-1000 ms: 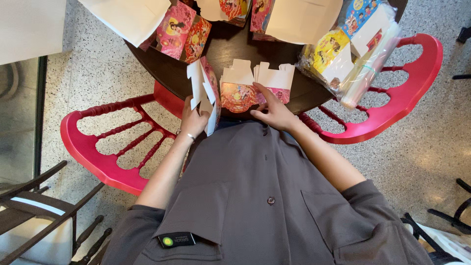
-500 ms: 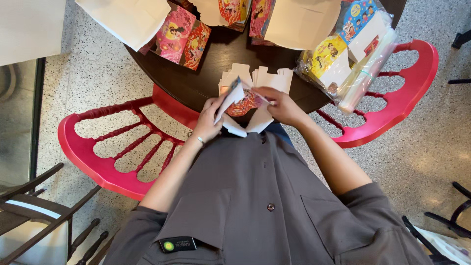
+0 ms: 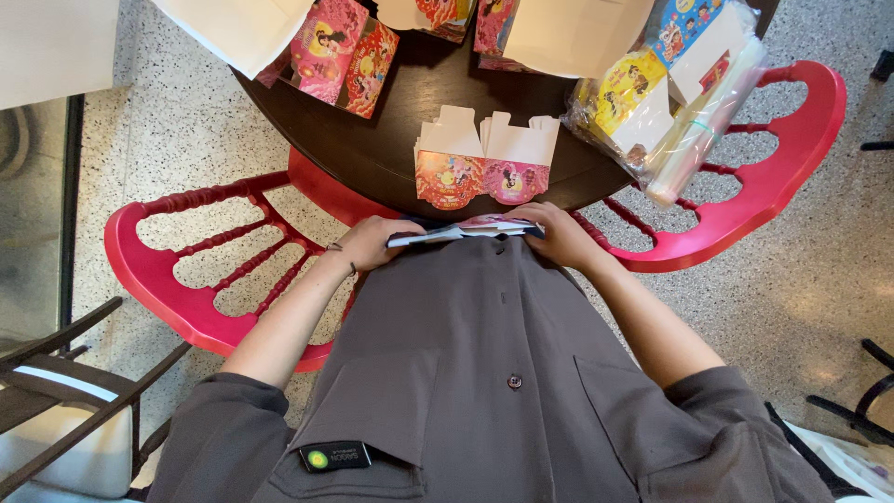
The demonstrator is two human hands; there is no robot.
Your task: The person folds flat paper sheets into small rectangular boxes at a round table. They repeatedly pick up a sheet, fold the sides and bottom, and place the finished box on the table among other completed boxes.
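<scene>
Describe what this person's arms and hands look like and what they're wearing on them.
Both arms are bare from above the elbow down, coming out of the short sleeves of a grey button-up shirt. The left hand has a thin dark band around the wrist. The right hand shows no glove, and no ring or watch that I can make out. A small dark tag sits on the shirt's chest pocket.

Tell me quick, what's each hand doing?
Left hand: closed on one end of the flat cardboard box.
Right hand: closed on its other end.

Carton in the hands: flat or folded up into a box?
Flat: the carton shows edge-on as a thin sheet, left hand and right hand gripping its ends.
</scene>
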